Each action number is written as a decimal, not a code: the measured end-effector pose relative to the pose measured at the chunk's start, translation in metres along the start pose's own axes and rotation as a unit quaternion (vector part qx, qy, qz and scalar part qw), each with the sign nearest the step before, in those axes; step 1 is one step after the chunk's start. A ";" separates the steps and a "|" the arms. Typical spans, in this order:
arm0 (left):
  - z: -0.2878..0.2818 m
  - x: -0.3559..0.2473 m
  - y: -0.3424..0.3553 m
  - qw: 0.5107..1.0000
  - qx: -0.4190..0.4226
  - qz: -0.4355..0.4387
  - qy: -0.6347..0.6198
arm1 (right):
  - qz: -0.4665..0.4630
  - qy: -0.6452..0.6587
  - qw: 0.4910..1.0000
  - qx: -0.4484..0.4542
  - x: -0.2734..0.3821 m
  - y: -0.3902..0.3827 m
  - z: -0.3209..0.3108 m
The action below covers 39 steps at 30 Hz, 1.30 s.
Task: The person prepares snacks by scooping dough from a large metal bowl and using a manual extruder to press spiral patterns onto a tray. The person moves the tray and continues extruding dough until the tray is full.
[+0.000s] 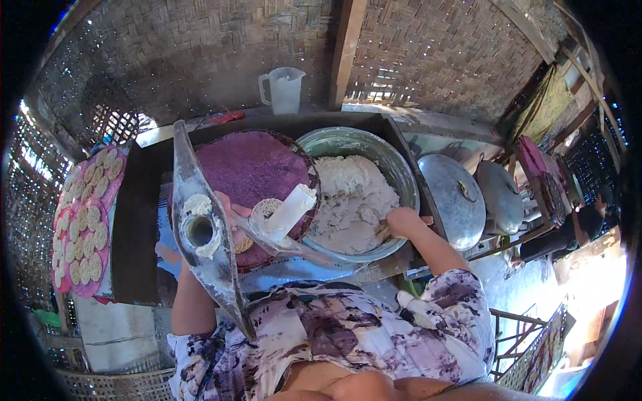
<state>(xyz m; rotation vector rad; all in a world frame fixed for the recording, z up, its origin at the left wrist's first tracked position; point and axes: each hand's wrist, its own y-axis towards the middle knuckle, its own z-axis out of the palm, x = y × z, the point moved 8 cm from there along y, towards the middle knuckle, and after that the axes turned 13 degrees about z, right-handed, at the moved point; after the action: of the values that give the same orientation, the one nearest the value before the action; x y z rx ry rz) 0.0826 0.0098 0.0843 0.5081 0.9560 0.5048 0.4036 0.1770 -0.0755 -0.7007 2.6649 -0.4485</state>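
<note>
A long wooden press piece with a round hole, smeared with pale dough, stands at a slant in front of my left forearm. My left hand is closed around the press, partly hidden behind it. Beside that hand lies the press's plunger, a whitish cylinder on a wooden handle, over a round tray with a purple cloth. A pressed noodle-like round shows on the cloth by the plunger. My right hand is closed at the right side of the dough, its fingertips sunk into it.
The dough fills a large basin. To its right stand two lidded metal pots. A translucent jug stands by the woven wall. Pink sheets with several pressed rounds lie at far left. Another person is at far right.
</note>
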 end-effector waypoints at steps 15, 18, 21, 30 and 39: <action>0.014 0.074 0.024 0.964 0.040 -0.115 0.235 | -0.035 0.391 0.910 0.132 -0.063 -0.074 -0.097; 0.010 0.109 0.030 0.925 0.069 -0.109 0.358 | -0.168 0.462 0.870 0.044 -0.061 -0.089 -0.148; 0.039 0.120 0.042 0.861 0.163 -0.109 0.469 | -0.154 0.508 0.837 0.131 -0.049 -0.093 -0.171; 0.056 0.124 0.041 0.825 0.238 -0.065 0.508 | -0.236 0.102 0.937 -0.237 0.000 -0.107 -0.268; 0.013 0.149 0.037 0.832 0.129 -0.089 0.532 | -0.234 -0.223 0.776 -0.541 0.111 -0.170 -0.243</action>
<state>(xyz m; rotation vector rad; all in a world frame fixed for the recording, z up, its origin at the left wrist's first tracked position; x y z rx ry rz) 0.1592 0.1270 0.0195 0.3468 2.1527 0.4805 0.2845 0.0299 0.1784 -1.5342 2.0389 1.1349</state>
